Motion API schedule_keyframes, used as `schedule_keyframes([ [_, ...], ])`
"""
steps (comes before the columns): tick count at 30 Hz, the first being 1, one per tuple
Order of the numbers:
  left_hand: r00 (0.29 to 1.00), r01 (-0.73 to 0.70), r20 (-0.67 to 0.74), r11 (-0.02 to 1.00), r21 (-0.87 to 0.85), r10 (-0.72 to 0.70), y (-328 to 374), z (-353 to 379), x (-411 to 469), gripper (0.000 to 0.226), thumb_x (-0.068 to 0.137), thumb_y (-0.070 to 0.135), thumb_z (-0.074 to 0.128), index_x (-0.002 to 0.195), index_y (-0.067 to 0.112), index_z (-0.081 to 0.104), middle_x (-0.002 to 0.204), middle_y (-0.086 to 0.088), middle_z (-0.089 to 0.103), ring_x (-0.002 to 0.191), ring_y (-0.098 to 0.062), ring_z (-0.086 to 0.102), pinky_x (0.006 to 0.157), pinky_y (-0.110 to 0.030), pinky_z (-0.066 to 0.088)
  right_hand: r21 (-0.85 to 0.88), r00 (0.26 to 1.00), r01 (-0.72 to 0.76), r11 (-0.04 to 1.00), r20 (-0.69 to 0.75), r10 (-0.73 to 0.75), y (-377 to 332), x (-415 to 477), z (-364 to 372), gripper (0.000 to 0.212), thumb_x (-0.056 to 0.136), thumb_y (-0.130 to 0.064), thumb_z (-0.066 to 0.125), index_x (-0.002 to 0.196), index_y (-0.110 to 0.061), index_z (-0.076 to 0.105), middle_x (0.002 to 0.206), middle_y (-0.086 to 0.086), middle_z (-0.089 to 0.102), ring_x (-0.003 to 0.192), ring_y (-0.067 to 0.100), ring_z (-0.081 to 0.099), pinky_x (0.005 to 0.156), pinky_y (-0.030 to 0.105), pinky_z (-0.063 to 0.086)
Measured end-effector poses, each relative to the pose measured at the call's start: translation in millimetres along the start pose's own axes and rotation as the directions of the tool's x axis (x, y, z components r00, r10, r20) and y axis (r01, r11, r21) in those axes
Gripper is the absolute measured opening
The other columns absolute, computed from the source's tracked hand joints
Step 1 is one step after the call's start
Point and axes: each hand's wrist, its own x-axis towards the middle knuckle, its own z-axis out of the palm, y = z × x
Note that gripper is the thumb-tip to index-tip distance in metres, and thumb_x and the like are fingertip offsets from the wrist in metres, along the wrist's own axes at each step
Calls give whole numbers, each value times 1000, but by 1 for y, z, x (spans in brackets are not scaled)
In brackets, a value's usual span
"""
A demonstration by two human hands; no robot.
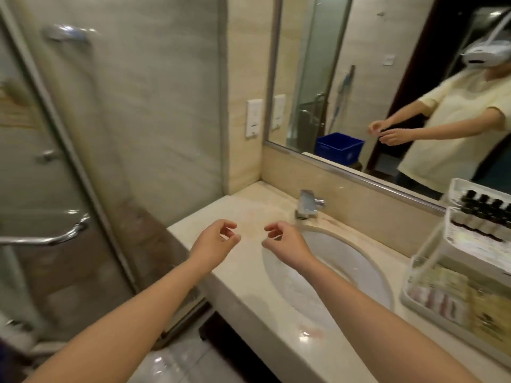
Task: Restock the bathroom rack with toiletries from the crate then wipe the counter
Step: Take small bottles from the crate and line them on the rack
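My left hand [214, 241] and my right hand [284, 240] hover side by side over the beige counter [235, 275], left of the sink. Both are empty, with fingers loosely curled and apart. The white two-tier rack [431, 299] stands at the right edge of the counter. Its upper tier holds a row of dark bottles [486, 208]; its lower tier holds flat packets [453, 294]. The blue crate [338, 147] shows only as a reflection in the mirror, behind me.
A round white sink [331, 269] with a chrome tap [307, 204] sits right of my hands. A glass shower door [69, 161] with a chrome handle stands at the left. The mirror [345, 78] reflects a person in a pale yellow shirt.
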Motion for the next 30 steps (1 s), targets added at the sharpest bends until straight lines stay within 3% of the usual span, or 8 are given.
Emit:
schedule_keyframes([
  [4,991,80,-109,997,0,-79,-42,-51,-28,18,83,29,68,93,40,58,84,11,65,63,-4,57,68,-30,52,-23,992,53,998,116,-50,-24,-6,63,29,76,-18,70,103,-25,61,99,-5,61,82,11,58,68,27,50],
  [7,978,112,-176,994,-2,-110,-73,-86,-51,20,82,27,70,90,40,58,81,12,66,55,3,55,63,-24,47,-45,977,101,994,191,-91,-41,-12,108,30,75,-20,71,102,-24,62,99,-5,61,80,9,58,70,24,47],
  [13,926,245,-297,970,0,-233,-128,-152,-104,19,82,31,71,94,39,60,80,13,65,63,-1,55,75,-31,52,-61,933,188,980,324,-159,-77,-32,198,30,74,-22,72,102,-26,61,92,-7,61,87,12,60,83,31,51],
  [17,874,334,-365,942,-27,-321,-154,-191,-143,22,83,29,71,103,31,62,85,11,65,70,-5,56,80,-33,51,-65,885,246,967,423,-196,-101,-50,250,28,75,-24,72,100,-27,62,92,-9,62,87,9,60,81,27,49],
  [21,823,403,-410,913,-65,-393,-173,-224,-179,23,87,34,67,108,34,58,92,13,63,85,-3,60,70,-23,46,-71,813,301,951,540,-217,-123,-66,295,31,79,-23,71,109,-22,63,97,-6,62,89,8,59,77,25,47],
  [26,731,483,-483,866,-134,-482,-193,-257,-217,26,89,34,65,113,33,56,97,15,62,90,-4,60,82,-32,52,-65,709,370,927,664,-237,-145,-78,350,33,80,-25,72,111,-23,62,99,-6,61,93,9,59,84,27,50],
  [30,636,531,-546,823,-202,-545,-215,-277,-239,27,90,34,65,114,34,55,96,15,61,88,-3,60,77,-29,52,-31,609,425,905,750,-260,-163,-79,399,29,80,-22,73,105,-27,59,95,-7,61,88,8,59,75,23,47],
])
